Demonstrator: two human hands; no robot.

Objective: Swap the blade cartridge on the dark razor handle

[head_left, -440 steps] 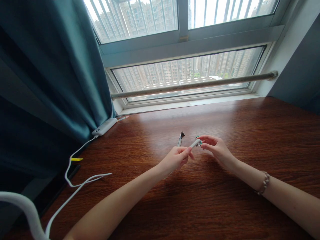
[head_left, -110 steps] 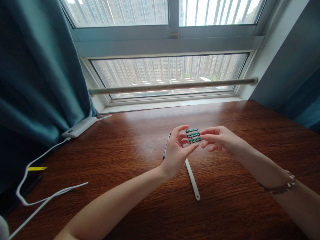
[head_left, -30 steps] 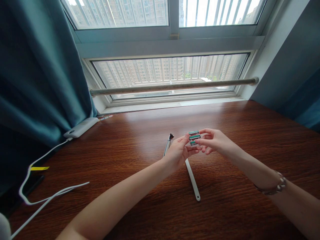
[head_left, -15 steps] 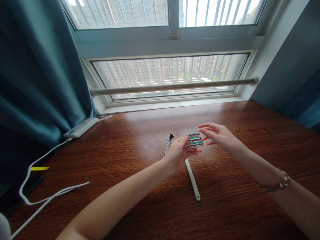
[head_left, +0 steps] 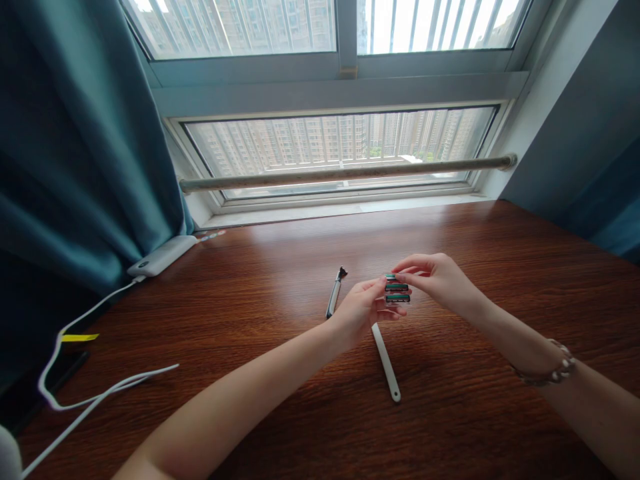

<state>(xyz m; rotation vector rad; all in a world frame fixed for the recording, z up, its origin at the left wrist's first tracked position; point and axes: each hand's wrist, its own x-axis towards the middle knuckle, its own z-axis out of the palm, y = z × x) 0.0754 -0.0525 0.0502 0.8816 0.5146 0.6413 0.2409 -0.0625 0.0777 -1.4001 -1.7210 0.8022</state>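
My left hand [head_left: 364,308] is closed on a clear pack of razor cartridges [head_left: 397,299], held by its left edge above the table. Three cartridges with green strips show in a stack. My right hand [head_left: 431,277] pinches the topmost cartridge [head_left: 391,277], its fingertips covering part of it. Left of my hands, a razor handle [head_left: 333,298] with a dark, bare head lies on the wood. A white stick-like handle [head_left: 386,363] with a hole at its near end lies below my left hand, which hides its far end.
The brown wooden table [head_left: 280,393] reaches to the window sill. At the left are a white power strip or bank [head_left: 163,256], a white cable [head_left: 113,387], a yellow strip [head_left: 80,338] and a blue curtain [head_left: 95,133]. A rail [head_left: 345,175] crosses the window.
My right hand has moved left, its fingers closing on the top cartridge. The cartridge pack and my left hand have shifted slightly right and nearer, showing more of the razor handle.
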